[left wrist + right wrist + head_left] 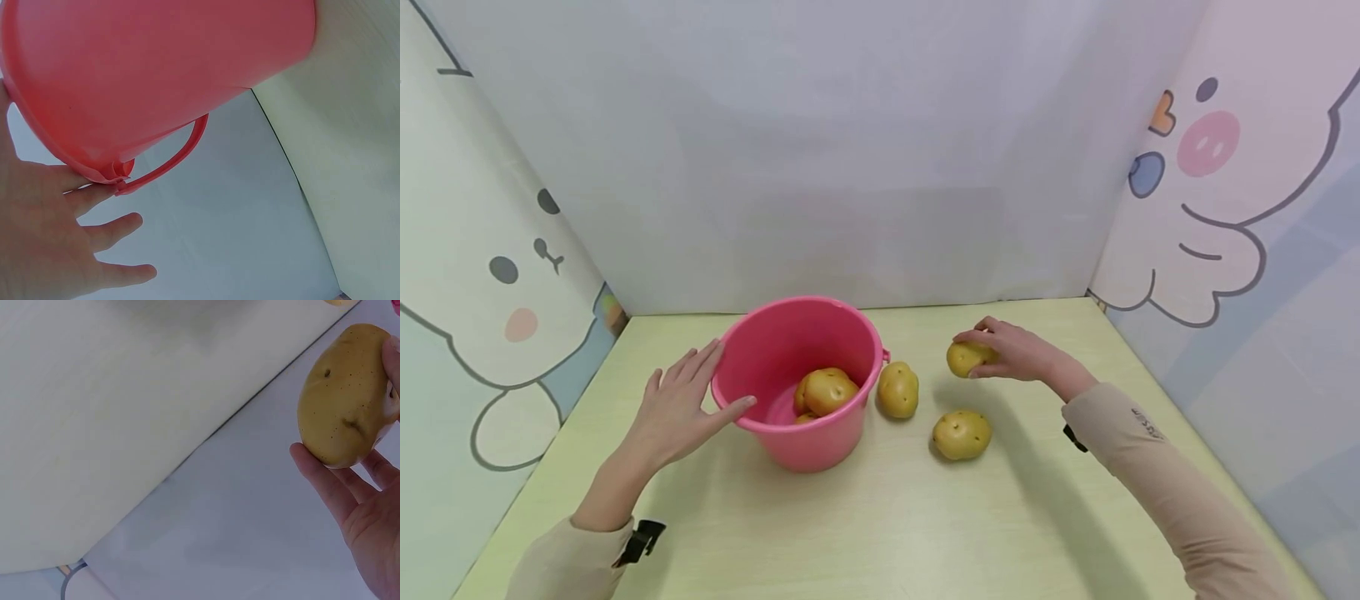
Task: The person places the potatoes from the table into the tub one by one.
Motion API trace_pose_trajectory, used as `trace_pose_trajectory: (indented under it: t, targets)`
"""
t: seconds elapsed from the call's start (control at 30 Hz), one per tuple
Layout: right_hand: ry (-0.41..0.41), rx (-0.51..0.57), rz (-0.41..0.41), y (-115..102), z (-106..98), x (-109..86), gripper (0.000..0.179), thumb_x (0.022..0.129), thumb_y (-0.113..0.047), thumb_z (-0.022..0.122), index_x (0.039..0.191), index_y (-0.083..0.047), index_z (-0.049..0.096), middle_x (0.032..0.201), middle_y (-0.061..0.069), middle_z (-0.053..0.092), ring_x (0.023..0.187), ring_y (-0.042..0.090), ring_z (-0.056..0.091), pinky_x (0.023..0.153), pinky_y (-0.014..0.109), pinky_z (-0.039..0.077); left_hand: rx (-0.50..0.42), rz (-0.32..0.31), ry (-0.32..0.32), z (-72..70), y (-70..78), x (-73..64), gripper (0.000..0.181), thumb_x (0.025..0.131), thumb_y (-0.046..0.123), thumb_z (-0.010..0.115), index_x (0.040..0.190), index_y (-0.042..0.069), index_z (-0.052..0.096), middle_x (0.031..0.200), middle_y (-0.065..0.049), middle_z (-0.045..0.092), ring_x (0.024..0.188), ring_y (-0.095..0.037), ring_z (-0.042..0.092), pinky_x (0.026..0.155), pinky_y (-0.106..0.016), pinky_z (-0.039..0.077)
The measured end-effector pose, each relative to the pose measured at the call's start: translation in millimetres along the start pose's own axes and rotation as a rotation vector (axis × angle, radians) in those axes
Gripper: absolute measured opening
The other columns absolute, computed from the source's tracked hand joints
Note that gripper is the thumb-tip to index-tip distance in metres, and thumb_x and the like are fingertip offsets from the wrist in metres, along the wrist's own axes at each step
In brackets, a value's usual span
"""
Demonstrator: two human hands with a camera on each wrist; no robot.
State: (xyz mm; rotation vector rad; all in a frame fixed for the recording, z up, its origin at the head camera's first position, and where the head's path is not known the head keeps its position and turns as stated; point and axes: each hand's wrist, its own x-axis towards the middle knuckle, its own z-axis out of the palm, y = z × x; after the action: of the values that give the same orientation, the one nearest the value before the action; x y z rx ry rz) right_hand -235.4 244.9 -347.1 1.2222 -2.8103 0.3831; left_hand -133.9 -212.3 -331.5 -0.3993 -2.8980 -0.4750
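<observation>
A pink bucket [808, 446] stands on the table with several potatoes [829, 392] inside. At its left rim is my left hand [673, 412], fingers spread and straight, the thumb reaching over the near rim. In the left wrist view the index finger touches the rim close to where the bucket's handle [172, 162] joins. My right hand [1018, 354] grips a yellow-brown potato [344, 400] between thumb and fingertips, above the table's right half. One potato [898, 390] lies right beside the bucket, and another potato [962, 435] lies nearer to me, below the right hand in the head view.
The pale wooden table [880, 533] meets a light grey back wall [865, 183]. Side walls with cartoon animals [1225, 183] stand close at left and right. Dark straps [642, 540] show at the sleeves.
</observation>
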Motion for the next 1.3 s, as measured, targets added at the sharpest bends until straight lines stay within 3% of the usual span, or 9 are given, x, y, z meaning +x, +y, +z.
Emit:
trace_pose_trajectory:
  t: [0.77, 1.3]
  targets:
    - [-0.043, -0.09, 0.019, -22, -57, 6.6, 0.053, 0.075, -0.037, 0.068, 0.122, -0.018, 0.051, 0.102, 0.009, 0.047, 0.081, 0.021, 0.049, 0.067, 0.034, 0.043, -0.004, 0.002, -0.001, 0.4, -0.1, 0.8, 0.088, 0.076, 0.054, 0.057, 0.139, 0.004, 0.021, 0.138, -0.019, 0.025, 0.12, -0.043, 0.022, 0.087, -0.068, 0.013]
    - [-0.025, -0.151, -0.036, -43, -95, 24.2, 0.052, 0.076, -0.036, 0.067, 0.121, -0.017, 0.051, 0.103, 0.011, 0.048, 0.083, 0.022, 0.049, 0.068, 0.035, 0.043, -0.003, 0.007, 0.005, -0.2, -0.1, 0.7, 0.087, 0.076, 0.052, 0.058, 0.139, 0.003, 0.022, 0.138, -0.019, 0.026, 0.12, -0.043, 0.022, 0.087, -0.068, 0.014]
